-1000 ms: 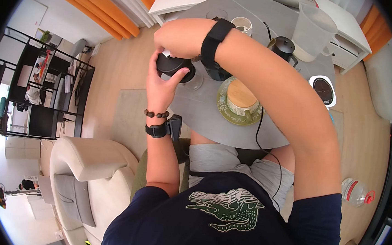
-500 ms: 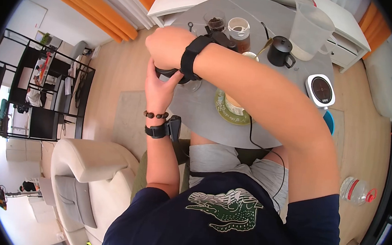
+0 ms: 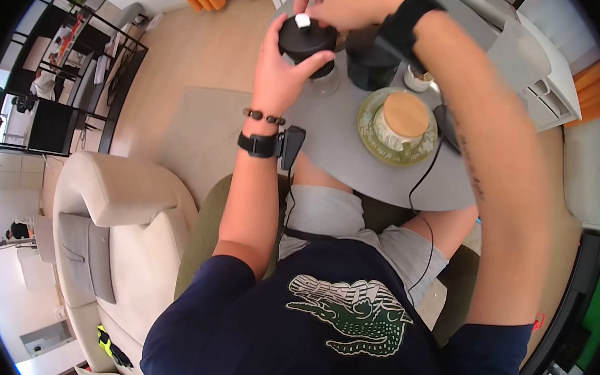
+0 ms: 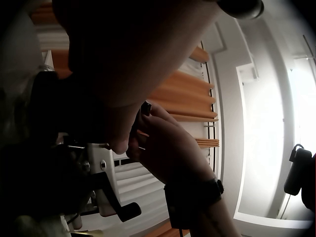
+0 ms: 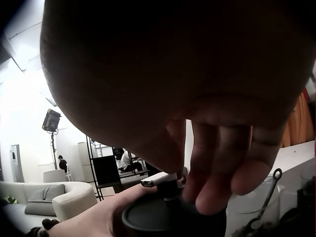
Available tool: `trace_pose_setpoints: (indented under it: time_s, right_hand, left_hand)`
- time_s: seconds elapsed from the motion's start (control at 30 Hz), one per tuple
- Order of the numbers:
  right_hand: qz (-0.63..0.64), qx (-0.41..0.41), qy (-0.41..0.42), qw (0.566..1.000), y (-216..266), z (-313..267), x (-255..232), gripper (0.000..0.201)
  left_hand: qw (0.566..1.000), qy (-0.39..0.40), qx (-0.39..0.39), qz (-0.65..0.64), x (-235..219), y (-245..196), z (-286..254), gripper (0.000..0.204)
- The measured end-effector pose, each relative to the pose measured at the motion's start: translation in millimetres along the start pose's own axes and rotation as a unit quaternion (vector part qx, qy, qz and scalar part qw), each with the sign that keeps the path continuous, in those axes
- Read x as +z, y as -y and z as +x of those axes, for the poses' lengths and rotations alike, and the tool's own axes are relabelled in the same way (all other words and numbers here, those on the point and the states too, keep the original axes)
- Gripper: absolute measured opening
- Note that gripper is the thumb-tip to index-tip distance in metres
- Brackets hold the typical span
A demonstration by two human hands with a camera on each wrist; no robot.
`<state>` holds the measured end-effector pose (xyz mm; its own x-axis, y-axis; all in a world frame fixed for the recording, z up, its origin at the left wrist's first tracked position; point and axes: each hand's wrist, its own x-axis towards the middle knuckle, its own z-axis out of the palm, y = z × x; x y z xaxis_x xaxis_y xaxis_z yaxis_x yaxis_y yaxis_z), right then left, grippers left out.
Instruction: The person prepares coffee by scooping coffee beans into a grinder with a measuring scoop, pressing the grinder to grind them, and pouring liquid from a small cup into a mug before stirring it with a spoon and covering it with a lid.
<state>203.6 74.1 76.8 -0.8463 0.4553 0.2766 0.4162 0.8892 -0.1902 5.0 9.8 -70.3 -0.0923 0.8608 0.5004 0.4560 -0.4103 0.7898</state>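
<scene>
My left hand [image 3: 277, 73] wraps around the black body of a hand coffee grinder [image 3: 308, 43], thumb on the near side. A clear glass base [image 3: 326, 80] shows under it. Above the grinder, my right hand [image 3: 353, 5] curls its fingers at the crank, whose pale end [image 3: 302, 20] sticks out over the lid. In the right wrist view the crank arm [image 5: 158, 178] sits on a black post, with fingertips [image 5: 213, 200] close over the lid [image 5: 148, 215]. The left wrist view shows the right hand [image 4: 168, 143] pinching a small dark piece.
A patterned cup with a wooden lid [image 3: 404, 115] stands on a green plate [image 3: 426, 154] to the right. Behind it are a small white cup [image 3: 417, 80] and a plastic pitcher [image 3: 518, 53]. A cable [image 3: 416, 189] hangs over the table edge.
My right hand has swept round over the grinder, from its left side to its far right, uncovering the lid. The left hand keeps its grip. The head view has shifted.
</scene>
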Motion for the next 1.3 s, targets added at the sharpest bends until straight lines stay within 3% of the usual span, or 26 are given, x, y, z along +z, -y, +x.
trace_pose_setpoints:
  time_s: [0.13,0.2,0.27,0.37,0.5,0.57,0.73,1.03,1.1,1.17,1.3]
  right_hand:
    - [0.008,-0.009,0.037,0.999,20.0,-4.4,46.4,0.039]
    - [0.002,-0.015,0.049,0.999,30.0,-3.6,60.9,0.037]
    - [-0.011,-0.021,0.058,0.998,37.0,-1.2,67.6,0.035]
    - [-0.035,-0.028,0.067,0.997,44.3,4.0,71.9,0.033]
    - [-0.073,-0.035,0.078,0.994,45.7,12.0,67.4,0.029]
    - [-0.093,-0.037,0.084,0.991,42.0,18.3,63.1,0.028]
    - [-0.136,-0.046,0.095,0.985,38.4,28.2,49.5,0.025]
    - [-0.217,-0.043,0.108,0.969,18.0,27.8,6.9,0.022]
    - [-0.188,-0.066,0.066,0.978,22.9,9.4,0.4,0.027]
    - [-0.203,0.013,0.134,0.97,30.3,13.7,-3.7,0.026]
    - [-0.158,0.04,0.126,0.979,22.5,12.2,-5.6,0.027]
  left_hand:
    - [0.999,0.0,0.029,-0.02,1.9,12.8,0.7,0.101]
    - [0.999,0.003,0.037,-0.006,-2.2,-2.7,-2.7,0.101]
    - [0.961,0.091,-0.166,-0.2,-4.8,-30.1,-10.8,0.074]
    - [0.977,0.086,-0.099,-0.167,-5.5,-23.4,-8.9,0.07]
    - [0.967,0.127,-0.138,-0.171,-7.4,-23.1,-3.6,0.066]
    - [0.999,0.032,0.011,-0.04,-2.8,9.5,0.7,0.103]
    - [0.998,0.035,0.015,-0.043,-4.0,12.1,-0.1,0.104]
    - [0.996,0.053,-0.056,-0.054,-4.8,8.1,-2.7,0.103]
    - [0.996,0.055,-0.057,-0.05,-5.1,12.8,-2.7,0.102]
    - [0.996,0.04,-0.052,-0.057,-4.1,16.7,-1.1,0.108]
    - [0.994,0.036,-0.055,-0.087,-3.1,21.3,-2.6,0.107]
